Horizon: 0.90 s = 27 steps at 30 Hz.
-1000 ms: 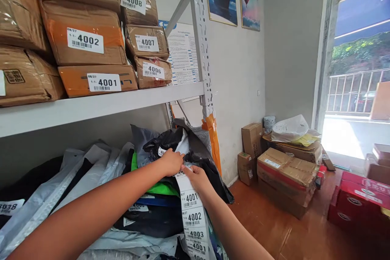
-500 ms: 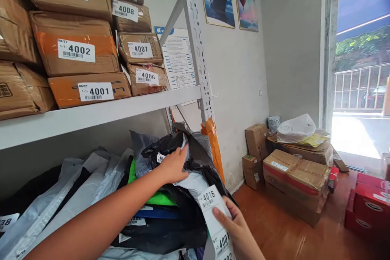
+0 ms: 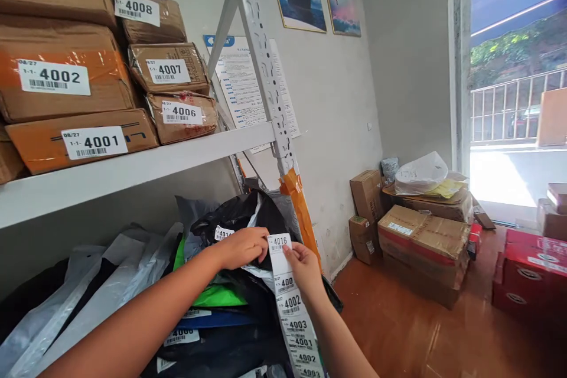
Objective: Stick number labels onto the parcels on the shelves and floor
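My right hand (image 3: 305, 269) pinches a strip of white number labels (image 3: 292, 304), thumb on the face near the top label, 4016. The strip hangs down past the bottom edge with several numbered barcode labels. My left hand (image 3: 245, 248) is closed, fingers curled, with its fingertips at the strip's upper left corner. Whether it grips the label there cannot be made out. Behind both hands lies a black plastic mailing bag (image 3: 239, 212) bearing a white label (image 3: 224, 233). Under my left wrist are a bright green bag (image 3: 217, 295) and dark labelled bags (image 3: 221, 345).
Above, a white metal shelf (image 3: 190, 155) carries numbered cardboard parcels (image 3: 168, 68). Its upright post (image 3: 261, 65) has orange tape (image 3: 296, 195) low down. Grey mailing bags (image 3: 101, 289) lean at left. Cartons (image 3: 420, 242) and red boxes (image 3: 531, 271) stand on the floor at right.
Half a second ago my left hand was spread on the black bag; now it is closed beside the strip. My right hand brought the strip up and left to it. The view shifted right.
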Motion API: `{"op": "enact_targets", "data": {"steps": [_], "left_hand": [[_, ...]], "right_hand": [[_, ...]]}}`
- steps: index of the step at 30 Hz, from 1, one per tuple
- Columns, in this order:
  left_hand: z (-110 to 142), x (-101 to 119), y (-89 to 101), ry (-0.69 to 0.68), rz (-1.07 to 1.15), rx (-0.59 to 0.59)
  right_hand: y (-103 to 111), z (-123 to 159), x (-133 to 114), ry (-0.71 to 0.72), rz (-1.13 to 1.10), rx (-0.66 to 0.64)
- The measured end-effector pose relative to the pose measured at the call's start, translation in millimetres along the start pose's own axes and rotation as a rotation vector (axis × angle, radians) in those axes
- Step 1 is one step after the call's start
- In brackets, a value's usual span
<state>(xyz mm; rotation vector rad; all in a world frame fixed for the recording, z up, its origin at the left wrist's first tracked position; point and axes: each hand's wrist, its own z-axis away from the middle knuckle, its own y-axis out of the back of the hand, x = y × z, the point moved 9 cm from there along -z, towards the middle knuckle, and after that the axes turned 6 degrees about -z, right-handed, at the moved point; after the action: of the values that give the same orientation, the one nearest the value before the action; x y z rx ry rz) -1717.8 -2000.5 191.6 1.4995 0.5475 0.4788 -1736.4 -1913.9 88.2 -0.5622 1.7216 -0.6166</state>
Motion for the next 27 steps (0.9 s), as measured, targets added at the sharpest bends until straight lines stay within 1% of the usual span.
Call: {"op": "enact_targets", "data": {"steps": [3,4,5,7,9,11,12,15,17,19,24,27], "left_hand": [[-11,-26,0.7,0.277,0.152,0.025],[-13,-31,-1.2,0.343,0.148,0.023],[-16,-34,-4.2,0.370,0.118,0.007],[-22,-31,-12.1,0.341,0.028,-0.041],[-25,-27,-19.9,0.299,-0.056,-0.077],[-25,-27,-24.4,0.307,-0.080,-0.086],[-24,-28,-25.5,0.315,-0.085,-0.089],[-22,-30,-24.6,0.334,-0.048,-0.090],[-21,-30,-24.9,0.326,0.015,-0.120],[-19,-30,-25.8,0.313,0.064,-0.158],[-16,-32,-27.4,0.352,0.109,-0.196],[-14,-31,-30.9,0.366,0.114,-0.248]], "right_hand": [[-7,-5,23,-0.021,0.002,0.029],[-9,-4,28,-0.026,0.005,0.027],[-9,-4,31,-0.030,0.013,0.030],[-7,-2,32,-0.029,0.039,0.062],[-1,0,30,-0.016,0.048,0.126],[4,2,30,-0.021,0.028,0.171],[5,3,31,-0.036,0.008,0.170],[-1,7,38,-0.092,-0.057,0.063],[-5,11,37,-0.083,-0.095,-0.015],[-8,14,34,-0.048,-0.116,-0.053],[-10,15,28,-0.022,-0.130,-0.054],[-10,14,30,-0.089,-0.129,-0.033]]}}
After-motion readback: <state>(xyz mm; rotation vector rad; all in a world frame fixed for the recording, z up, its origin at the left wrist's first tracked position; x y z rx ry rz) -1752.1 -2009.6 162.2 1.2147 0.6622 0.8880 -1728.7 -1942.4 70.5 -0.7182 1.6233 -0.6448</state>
